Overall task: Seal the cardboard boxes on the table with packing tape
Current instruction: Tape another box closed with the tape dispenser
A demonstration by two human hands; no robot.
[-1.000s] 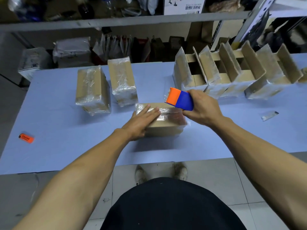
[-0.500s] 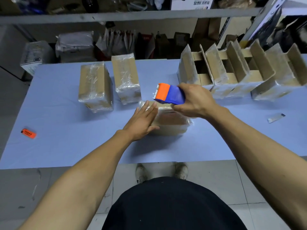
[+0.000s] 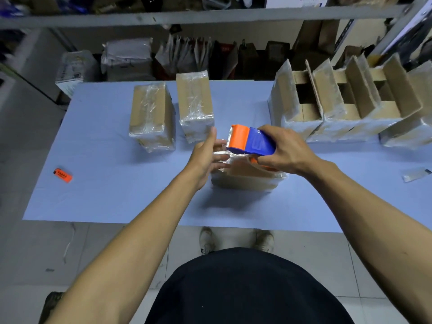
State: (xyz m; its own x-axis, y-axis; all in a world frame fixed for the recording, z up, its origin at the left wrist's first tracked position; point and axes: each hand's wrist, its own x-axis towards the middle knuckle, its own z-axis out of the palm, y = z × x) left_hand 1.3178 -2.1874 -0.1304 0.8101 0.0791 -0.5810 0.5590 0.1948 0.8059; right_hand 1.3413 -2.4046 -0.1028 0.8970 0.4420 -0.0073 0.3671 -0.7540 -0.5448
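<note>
A flat cardboard box point(image 3: 247, 177) wrapped in clear tape lies in the middle of the blue table point(image 3: 100, 183). My right hand point(image 3: 284, 149) grips an orange and blue tape dispenser point(image 3: 250, 140) just above the box's far left end. My left hand point(image 3: 207, 155) is at the box's left end with straight fingers against the tape there. Two taped boxes point(image 3: 152, 116) point(image 3: 195, 105) stand behind to the left.
Several open cardboard boxes point(image 3: 346, 106) with raised flaps stand in a row at the back right. An orange lighter point(image 3: 62, 175) lies at the table's left edge. A small knife point(image 3: 416, 175) lies at the right. Cluttered shelves stand behind the table.
My right hand has carried the dispenser left across the box top. My left hand has lifted off the top and turned edge-on at the left end.
</note>
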